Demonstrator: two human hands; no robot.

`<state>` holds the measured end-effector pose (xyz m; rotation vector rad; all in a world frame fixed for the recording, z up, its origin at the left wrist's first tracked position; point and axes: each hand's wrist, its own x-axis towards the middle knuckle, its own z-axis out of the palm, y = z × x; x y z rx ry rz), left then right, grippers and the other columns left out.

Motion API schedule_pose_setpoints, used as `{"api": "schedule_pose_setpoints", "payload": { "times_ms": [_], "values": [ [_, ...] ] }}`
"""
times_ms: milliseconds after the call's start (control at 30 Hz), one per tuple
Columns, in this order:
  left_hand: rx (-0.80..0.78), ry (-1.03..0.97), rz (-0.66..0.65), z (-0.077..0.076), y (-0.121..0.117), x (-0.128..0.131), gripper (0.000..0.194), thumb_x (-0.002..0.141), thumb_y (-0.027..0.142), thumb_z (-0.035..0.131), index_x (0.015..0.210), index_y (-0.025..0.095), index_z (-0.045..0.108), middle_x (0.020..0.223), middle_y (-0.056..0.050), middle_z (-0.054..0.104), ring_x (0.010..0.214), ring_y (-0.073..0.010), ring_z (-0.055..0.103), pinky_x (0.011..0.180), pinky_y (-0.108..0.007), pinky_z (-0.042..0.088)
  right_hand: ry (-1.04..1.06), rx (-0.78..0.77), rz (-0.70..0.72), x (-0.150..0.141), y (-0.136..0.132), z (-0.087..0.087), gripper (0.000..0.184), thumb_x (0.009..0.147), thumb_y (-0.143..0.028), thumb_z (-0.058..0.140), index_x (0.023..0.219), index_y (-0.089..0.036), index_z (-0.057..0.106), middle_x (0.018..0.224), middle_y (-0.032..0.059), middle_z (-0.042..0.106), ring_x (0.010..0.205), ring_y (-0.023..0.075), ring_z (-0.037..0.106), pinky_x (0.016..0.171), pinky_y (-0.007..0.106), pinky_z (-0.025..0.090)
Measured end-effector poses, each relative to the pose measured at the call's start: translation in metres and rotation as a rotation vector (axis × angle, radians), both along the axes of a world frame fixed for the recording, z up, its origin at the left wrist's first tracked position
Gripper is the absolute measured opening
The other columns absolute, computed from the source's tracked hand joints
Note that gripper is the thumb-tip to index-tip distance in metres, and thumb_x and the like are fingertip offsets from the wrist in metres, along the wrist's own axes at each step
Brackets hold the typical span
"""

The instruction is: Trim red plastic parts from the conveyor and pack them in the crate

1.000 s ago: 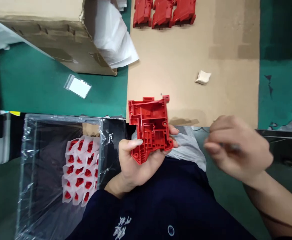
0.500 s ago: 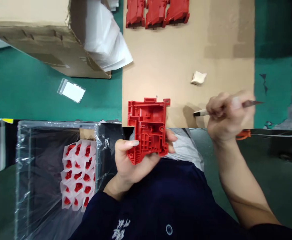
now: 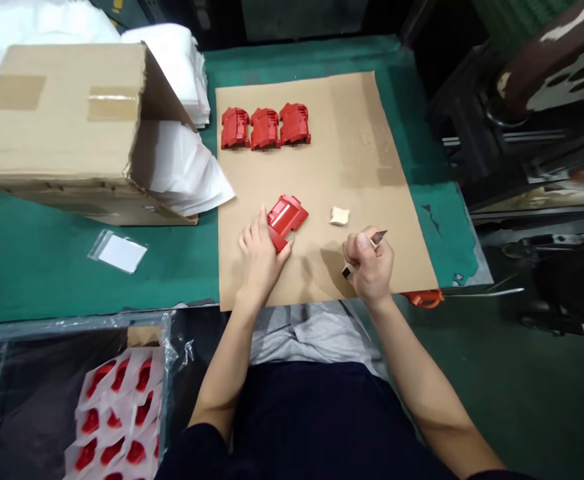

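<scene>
My left hand (image 3: 261, 257) grips a red plastic housing (image 3: 286, 217), thumb on one side and fingers along the other. The housing rests on the cardboard sheet (image 3: 332, 180) with its smooth outer side up. Closed in a fist, my right hand (image 3: 371, 267) holds a slim craft knife (image 3: 381, 235); its dark pointed end sticks out above the fist and a black end shows below. Between the hands, a little farther off, lies a small cream-coloured crumpled piece (image 3: 339, 216). Three similar red housings (image 3: 265, 129) stand in a row near the back of the sheet.
An open carton (image 3: 82, 120) with white sleeves (image 3: 187, 163) lies on the green table at left. Near it are a small clear bag with a white card (image 3: 119, 252). Below left, a plastic-lined bin (image 3: 2, 393) holds several wrapped red parts. An orange-handled tool (image 3: 425, 298) is by the front edge.
My left hand has moved forward from the table's edge and turned the housing over, from ribbed inside to smooth outside, down onto the cardboard. The view has tilted up. My right hand keeps the knife.
</scene>
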<state>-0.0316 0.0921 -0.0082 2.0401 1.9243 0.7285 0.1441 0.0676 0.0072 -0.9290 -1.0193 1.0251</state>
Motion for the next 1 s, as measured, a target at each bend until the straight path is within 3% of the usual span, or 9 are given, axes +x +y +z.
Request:
{"api": "schedule_pose_setpoints", "payload": {
  "times_ms": [267, 400, 467, 600, 733, 867, 1000],
  "values": [
    [-0.002, -0.131, 0.018, -0.008, -0.001, -0.008, 0.092, 0.082, 0.042, 0.068, 0.152, 0.018, 0.014, 0.146, -0.023, 0.042, 0.136, -0.0369, 0.04, 0.11, -0.058, 0.033, -0.017, -0.098, -0.02, -0.001, 0.014, -0.001, 0.04, 0.091, -0.047, 0.058, 0.069, -0.023, 0.034, 0.052, -0.0116, 0.025, 0.043, 0.0061, 0.02, 0.043, 0.021, 0.02],
    [-0.002, -0.226, 0.047, -0.008, 0.0, -0.01, 0.092, 0.08, 0.046, 0.07, 0.151, 0.024, 0.016, 0.147, -0.021, 0.036, 0.139, -0.037, 0.036, 0.109, -0.058, 0.035, -0.049, -0.107, -0.014, -0.001, 0.013, -0.003, 0.039, 0.092, -0.046, 0.057, 0.069, -0.023, 0.035, 0.053, -0.0111, 0.026, 0.044, 0.0065, 0.022, 0.044, 0.022, 0.022],
    [0.059, -0.285, 0.057, -0.006, 0.001, -0.011, 0.082, 0.081, 0.045, 0.069, 0.147, 0.023, 0.026, 0.143, -0.019, 0.039, 0.136, -0.0341, 0.039, 0.109, -0.055, 0.037, -0.078, -0.121, 0.01, -0.001, 0.011, -0.006, 0.037, 0.091, -0.045, 0.058, 0.07, -0.023, 0.037, 0.054, -0.0106, 0.028, 0.045, 0.0068, 0.024, 0.046, 0.023, 0.023],
    [0.204, -0.394, 0.116, 0.001, 0.0, -0.013, 0.037, 0.088, 0.033, 0.063, 0.122, 0.023, 0.052, 0.119, -0.011, 0.057, 0.115, -0.0241, 0.054, 0.097, -0.044, 0.047, -0.122, -0.149, 0.035, 0.0, 0.01, -0.008, 0.034, 0.091, -0.045, 0.058, 0.072, -0.023, 0.04, 0.055, -0.0099, 0.029, 0.046, 0.0074, 0.026, 0.047, 0.023, 0.025],
    [0.261, -0.426, 0.078, 0.006, -0.002, -0.013, 0.006, 0.089, 0.025, 0.062, 0.093, 0.024, 0.059, 0.091, -0.003, 0.064, 0.09, -0.0185, 0.059, 0.081, -0.037, 0.049, -0.116, -0.136, 0.043, 0.0, 0.016, -0.005, 0.033, 0.092, -0.043, 0.057, 0.072, -0.023, 0.042, 0.054, -0.0099, 0.028, 0.044, 0.0068, 0.024, 0.044, 0.022, 0.023],
    [0.302, -0.416, 0.001, 0.006, -0.006, -0.011, 0.003, 0.09, 0.02, 0.059, 0.088, 0.022, 0.06, 0.086, -0.002, 0.068, 0.085, -0.0176, 0.06, 0.082, -0.037, 0.048, -0.087, -0.124, 0.024, 0.001, 0.025, -0.002, 0.034, 0.09, -0.041, 0.059, 0.069, -0.023, 0.04, 0.051, -0.0111, 0.022, 0.039, 0.0054, 0.017, 0.038, 0.02, 0.015],
    [0.248, -0.54, -0.063, 0.002, -0.009, -0.013, 0.007, 0.09, 0.019, 0.056, 0.09, 0.021, 0.062, 0.091, -0.004, 0.07, 0.09, -0.0191, 0.062, 0.086, -0.039, 0.047, -0.178, -0.131, -0.071, -0.001, 0.031, -0.003, 0.037, 0.086, -0.042, 0.063, 0.068, -0.023, 0.038, 0.05, -0.0124, 0.02, 0.037, 0.0041, 0.012, 0.035, 0.018, 0.011]
  ]
}}
